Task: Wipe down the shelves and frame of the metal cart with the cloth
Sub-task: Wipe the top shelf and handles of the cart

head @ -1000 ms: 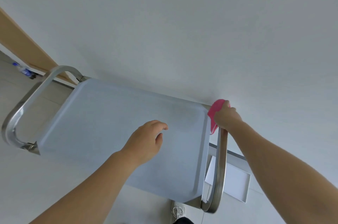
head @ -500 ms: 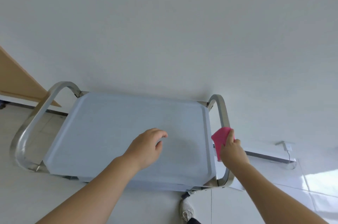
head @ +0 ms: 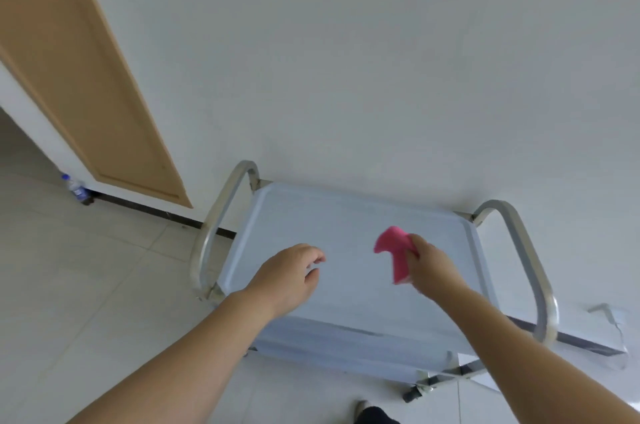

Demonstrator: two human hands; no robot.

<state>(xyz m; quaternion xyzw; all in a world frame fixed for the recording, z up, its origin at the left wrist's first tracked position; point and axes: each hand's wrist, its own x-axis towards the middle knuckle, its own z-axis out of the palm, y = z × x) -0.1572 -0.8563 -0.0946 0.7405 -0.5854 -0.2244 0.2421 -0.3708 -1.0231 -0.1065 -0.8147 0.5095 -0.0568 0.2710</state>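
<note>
Cart [head: 346, 285] stands against the white wall [head: 381, 59], top shelf [head: 311, 215] facing up, a tubular handle at each end: left handle [head: 214, 226], right handle [head: 533, 271]. Lower frame and a caster [head: 412, 396] show under the near right corner; lower shelves are mostly hidden from this angle.

Right hand [head: 433, 267] pinches the pink cloth [head: 394, 250], bunched, over the middle-right of the top shelf. Can't tell if the cloth touches the surface or hangs just above it. Left hand [head: 287, 274] is loosely curled, holding nothing, over the shelf's left half; can't tell if it rests on the metal.

Risks as I read them:
- Cart is on casters. A firm wipe stroke with nothing bracing it could roll it along the wall or away. Left hand isn't gripping any frame part, so no brace right now.
- Cloth is wadded, so only a small patch makes contact. Likely streaks and missed strips, especially along the raised rim and corners.
- Far edge sits tight to the wall, so the rear rim and back uprights are easy to skip.
- Lower shelves and legs out of view; easy to forget.
- Loose white cable [head: 609, 316] on the floor beside the right handle; a rolling caster could snag it.
- Bottle [head: 74, 186] near the door [head: 86, 77] is well apart, no concern.
</note>
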